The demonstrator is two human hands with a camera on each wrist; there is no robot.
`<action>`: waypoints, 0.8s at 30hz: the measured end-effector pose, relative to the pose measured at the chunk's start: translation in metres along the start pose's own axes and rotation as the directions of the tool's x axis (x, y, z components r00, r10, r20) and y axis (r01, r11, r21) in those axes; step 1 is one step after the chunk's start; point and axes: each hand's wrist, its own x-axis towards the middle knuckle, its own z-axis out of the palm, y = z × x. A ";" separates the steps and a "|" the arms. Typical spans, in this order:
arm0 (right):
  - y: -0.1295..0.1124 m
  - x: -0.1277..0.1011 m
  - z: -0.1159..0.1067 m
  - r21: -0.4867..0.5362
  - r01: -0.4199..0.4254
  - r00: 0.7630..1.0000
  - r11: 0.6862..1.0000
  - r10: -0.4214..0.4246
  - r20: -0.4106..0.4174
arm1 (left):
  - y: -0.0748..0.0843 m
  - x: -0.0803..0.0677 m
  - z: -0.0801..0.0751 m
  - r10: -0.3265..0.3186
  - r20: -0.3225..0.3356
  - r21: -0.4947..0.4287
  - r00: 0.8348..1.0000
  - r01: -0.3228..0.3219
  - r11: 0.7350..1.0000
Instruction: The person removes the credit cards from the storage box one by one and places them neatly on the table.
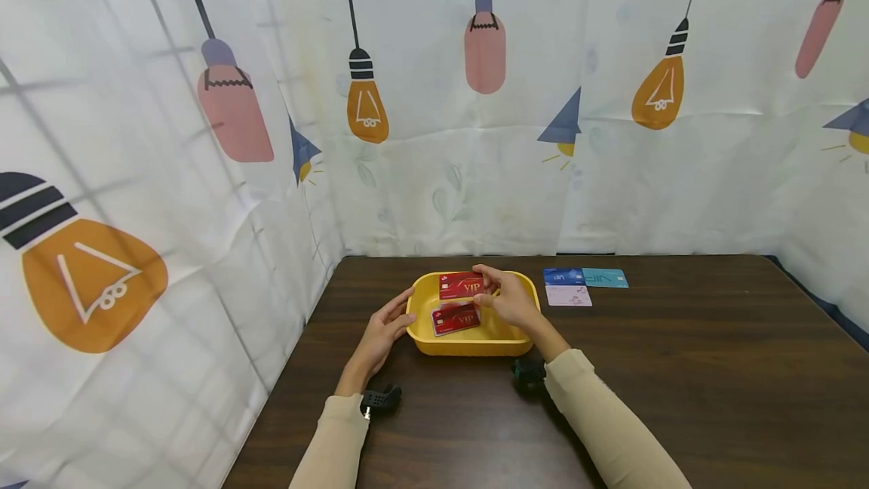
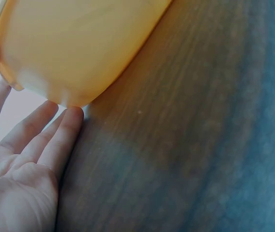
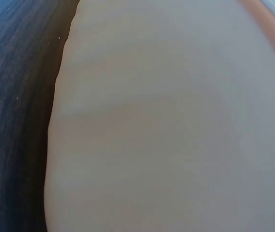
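A yellow plastic basin (image 1: 475, 348) stands on the dark wooden table. My left hand (image 1: 382, 336) touches its left end; in the left wrist view, fairly straight fingers (image 2: 60, 140) meet the outer wall of the basin (image 2: 79, 48). Over the basin, my right hand (image 1: 512, 300) pinches a red VIP card (image 1: 456, 285) by its right end. Nearer to me, a second red VIP card (image 1: 453, 319) lies inside the basin. A pale sleeve (image 3: 166, 121) fills most of the right wrist view and hides the right hand there.
Right of the basin lie a dark blue card (image 1: 563, 276), a light blue card (image 1: 606, 278) and a pale pink card (image 1: 569, 296), side by side on the table (image 1: 679, 368). White printed curtains (image 1: 421, 195) hang behind and to the left.
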 end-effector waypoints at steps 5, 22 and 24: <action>-0.002 -0.002 -0.003 0.004 0.015 1.000 1.000 -0.015 -0.016 | 0.000 0.001 0.000 0.000 0.004 0.008 1.000 0.000 1.000; 0.003 -0.021 -0.037 0.033 0.052 0.998 0.998 -0.053 0.022 | -0.001 0.000 -0.001 0.005 0.001 0.011 1.000 -0.005 1.000; 0.005 -0.024 -0.043 0.034 0.042 0.999 0.999 -0.042 0.013 | -0.001 0.000 -0.001 0.007 0.002 0.011 1.000 -0.007 1.000</action>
